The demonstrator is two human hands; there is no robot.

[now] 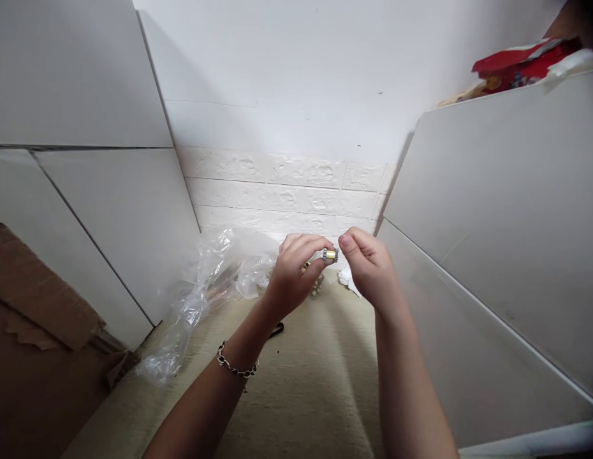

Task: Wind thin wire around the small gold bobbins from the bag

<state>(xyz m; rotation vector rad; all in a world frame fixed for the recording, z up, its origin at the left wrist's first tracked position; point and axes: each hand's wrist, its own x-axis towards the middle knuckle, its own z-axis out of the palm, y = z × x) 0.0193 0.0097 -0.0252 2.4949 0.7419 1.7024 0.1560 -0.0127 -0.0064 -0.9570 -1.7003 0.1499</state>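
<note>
Yellow-and-grey piece (330,255) | pinched by left hand (295,271) | long axis crosswise, towards right hand (374,271) | right: nearby, closed; contents, if any, indiscernible

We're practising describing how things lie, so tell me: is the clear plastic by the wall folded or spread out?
Spread out: the clear plastic lies loose and crumpled across the floor, with no neat folds.

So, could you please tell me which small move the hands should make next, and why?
Probably ease the right hand slightly closer to steady the small yellow-and-grey piece: the left hand pinches it between thumb and finger, its far end sticks out, and the right hand is raised just beside that end, apparently not touching.
</note>
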